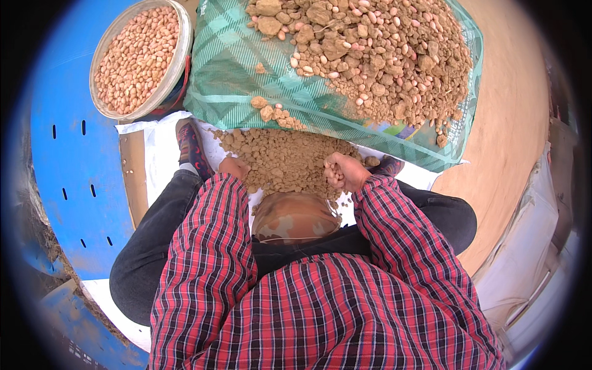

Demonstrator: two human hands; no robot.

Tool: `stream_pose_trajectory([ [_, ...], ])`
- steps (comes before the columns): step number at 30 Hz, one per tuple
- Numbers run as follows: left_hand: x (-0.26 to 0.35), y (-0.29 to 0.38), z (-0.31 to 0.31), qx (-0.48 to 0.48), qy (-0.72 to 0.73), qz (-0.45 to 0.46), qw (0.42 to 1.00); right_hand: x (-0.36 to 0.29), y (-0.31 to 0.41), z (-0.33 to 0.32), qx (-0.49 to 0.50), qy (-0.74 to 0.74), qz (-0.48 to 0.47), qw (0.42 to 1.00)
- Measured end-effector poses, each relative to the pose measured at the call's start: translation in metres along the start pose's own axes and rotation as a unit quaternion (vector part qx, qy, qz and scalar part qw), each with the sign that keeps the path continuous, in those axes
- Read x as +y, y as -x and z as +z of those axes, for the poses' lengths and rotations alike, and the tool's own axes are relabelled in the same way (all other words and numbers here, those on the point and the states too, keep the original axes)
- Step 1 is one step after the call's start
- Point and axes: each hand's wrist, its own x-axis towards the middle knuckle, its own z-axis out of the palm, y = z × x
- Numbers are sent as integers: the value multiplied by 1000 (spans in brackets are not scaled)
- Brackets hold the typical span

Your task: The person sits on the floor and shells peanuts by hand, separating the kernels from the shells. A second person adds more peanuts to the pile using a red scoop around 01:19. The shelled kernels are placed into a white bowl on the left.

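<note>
Between my legs lies a heap of brown soil clods (282, 157). At its left edge is my left hand (235, 167), its fingers partly hidden by the sleeve and the clods. My right hand (344, 172) is curled at the heap's right side; whether anything lies inside the fingers cannot be made out. Beyond the heap, a green plaid woven bag (236, 88) carries a larger pile of shelled peanuts mixed with soil clods (388, 60). A round bucket (187, 69) full of shelled pink peanuts (138, 60) stands at the upper left.
A rounded, patterned brown object (296, 215) sits between my legs, against the near side of the heap. White sheeting (157, 171) lies under my legs. Blue slotted panel (74, 162) is on the left, tan board (499, 115) on the right. My shoes flank the heap.
</note>
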Motion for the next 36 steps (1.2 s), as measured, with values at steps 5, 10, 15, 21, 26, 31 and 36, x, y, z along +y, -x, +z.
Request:
stream_pose_trajectory([
  [5,-18,-8,12,37,115,-16,993,4,0,-6,-11,-2,-5,1000],
  [10,-29,-7,13,72,193,-40,978,2,-5,-3,-6,35,-15,999],
  [15,-11,1,-3,79,119,3,990,0,-5,3,0,47,-22,999],
  [21,46,24,-15,93,20,-106,990,-7,-1,15,-22,1,-39,999],
  [26,44,22,-21,53,39,-125,990,-15,1,24,-108,-52,-46,992],
  [31,33,18,-14,-42,4,-70,997,-8,2,26,-184,-80,-70,977],
  [36,81,25,-43,-279,-130,40,951,-2,11,22,-182,-4,-106,978],
])
